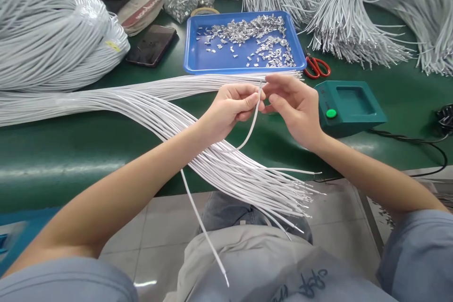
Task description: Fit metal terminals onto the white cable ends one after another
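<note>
Head view, wires point(244, 177): crossing near edge of desk point(71, 160)
Left hand point(235, 103): pinching white wire point(254, 121)
Right hand point(295, 109): near wire tip point(261, 83), cannot tell grasp

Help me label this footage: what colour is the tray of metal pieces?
The tray is blue, seen in the head view.

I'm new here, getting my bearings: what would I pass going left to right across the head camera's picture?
Big grey cable coil, dark phone, left hand, right hand, green box with bright button.
</note>
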{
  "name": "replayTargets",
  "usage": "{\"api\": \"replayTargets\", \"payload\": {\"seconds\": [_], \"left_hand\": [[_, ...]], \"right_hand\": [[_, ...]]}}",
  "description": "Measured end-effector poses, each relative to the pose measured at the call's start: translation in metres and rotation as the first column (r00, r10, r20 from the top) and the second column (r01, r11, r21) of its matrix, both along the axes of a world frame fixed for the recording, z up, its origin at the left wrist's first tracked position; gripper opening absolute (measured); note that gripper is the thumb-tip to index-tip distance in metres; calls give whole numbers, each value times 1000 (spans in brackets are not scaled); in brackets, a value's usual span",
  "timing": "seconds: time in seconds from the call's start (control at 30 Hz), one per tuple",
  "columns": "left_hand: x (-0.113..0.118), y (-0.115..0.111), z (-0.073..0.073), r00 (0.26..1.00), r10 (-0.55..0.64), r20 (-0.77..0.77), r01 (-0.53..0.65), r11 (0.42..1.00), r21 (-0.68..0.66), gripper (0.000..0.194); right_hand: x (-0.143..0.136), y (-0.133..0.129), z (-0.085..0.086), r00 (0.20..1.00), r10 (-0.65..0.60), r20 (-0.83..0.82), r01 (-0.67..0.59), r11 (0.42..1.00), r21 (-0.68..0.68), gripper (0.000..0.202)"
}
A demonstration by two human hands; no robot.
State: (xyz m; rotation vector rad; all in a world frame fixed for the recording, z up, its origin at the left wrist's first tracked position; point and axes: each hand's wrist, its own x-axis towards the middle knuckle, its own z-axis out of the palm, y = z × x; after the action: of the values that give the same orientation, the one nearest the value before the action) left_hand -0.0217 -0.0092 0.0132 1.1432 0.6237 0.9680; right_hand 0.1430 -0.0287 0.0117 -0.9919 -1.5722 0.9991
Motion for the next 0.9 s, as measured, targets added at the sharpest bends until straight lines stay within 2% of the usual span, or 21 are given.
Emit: {"api": "replayTargets", "payload": {"seconds": [0.1,0.3,0.53,0.63,0.7,0.77,0.8,0.83,0.87,0.9], "left_hand": [[1,-1,-1,1000,2,-9,-2,1000,14,27],[2,-2,-1,998,31,-61,-29,999,31,28],[3,-2,-4,991,63,-115,-53,995,84,29],[6,-4,-8,977,127,-169,-90,973,214,29],[5,-4,-11,946,247,-212,-147,905,399,26],[2,-1,-15,888,397,-234,-182,769,612,22],[-1,2,-16,857,456,-239,-171,690,703,20],[-4,6,-17,833,499,-240,-144,614,776,19],[-8,11,-18,816,524,-244,-103,547,831,19],[-11,15,-19,808,534,-248,-57,490,870,20]], "right_hand": [[2,0,2,1000,12,28,-13,1000,11,28],[3,4,7,996,86,7,-86,996,-14,21],[2,2,6,997,-30,71,26,998,51,10],[3,2,5,992,-29,120,18,996,93,10],[3,3,8,988,-41,149,27,995,95,12],[4,3,12,990,-27,136,27,1000,3,14],[4,4,15,995,5,96,4,995,-97,15],[4,4,17,998,53,24,-45,970,-238,16],[4,4,20,992,98,-79,-121,912,-393,16],[4,3,21,972,123,-199,-212,821,-529,16]]}}
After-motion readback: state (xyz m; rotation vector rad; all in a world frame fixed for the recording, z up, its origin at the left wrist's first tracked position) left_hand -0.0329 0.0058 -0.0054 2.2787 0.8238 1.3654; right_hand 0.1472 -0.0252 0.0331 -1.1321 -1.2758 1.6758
